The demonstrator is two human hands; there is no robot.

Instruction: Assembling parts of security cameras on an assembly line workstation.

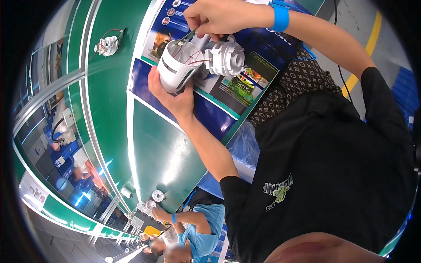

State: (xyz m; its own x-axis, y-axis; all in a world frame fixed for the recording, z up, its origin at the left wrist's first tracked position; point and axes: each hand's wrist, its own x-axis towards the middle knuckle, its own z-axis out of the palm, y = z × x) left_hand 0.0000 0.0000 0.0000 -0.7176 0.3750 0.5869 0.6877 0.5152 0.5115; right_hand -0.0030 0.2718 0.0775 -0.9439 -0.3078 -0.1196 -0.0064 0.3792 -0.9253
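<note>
My left hand (175, 96) is wrapped round the lower end of a white, cup-shaped plastic housing (173, 70), which is tilted with its open mouth toward my right hand. Thin red and white wires (190, 56) come out of the mouth. They run to a white ribbed motor-like assembly (224, 59) beside the housing. Over the mouth, my right hand (210, 19), with a blue band at its wrist, pinches a narrow dark green strip (187, 37) that looks like a circuit board. Its lower end reaches the rim. Part of a white tubular piece (201, 41) shows under my right fingers.
Printed blue sheets (153, 87) cover the green bench (162, 131) under the work. Beyond a metal rail, a similar white assembly (106, 46) with wires lies on a green surface. Farther down the bench, a person in a blue shirt (204, 228) handles white parts (158, 195).
</note>
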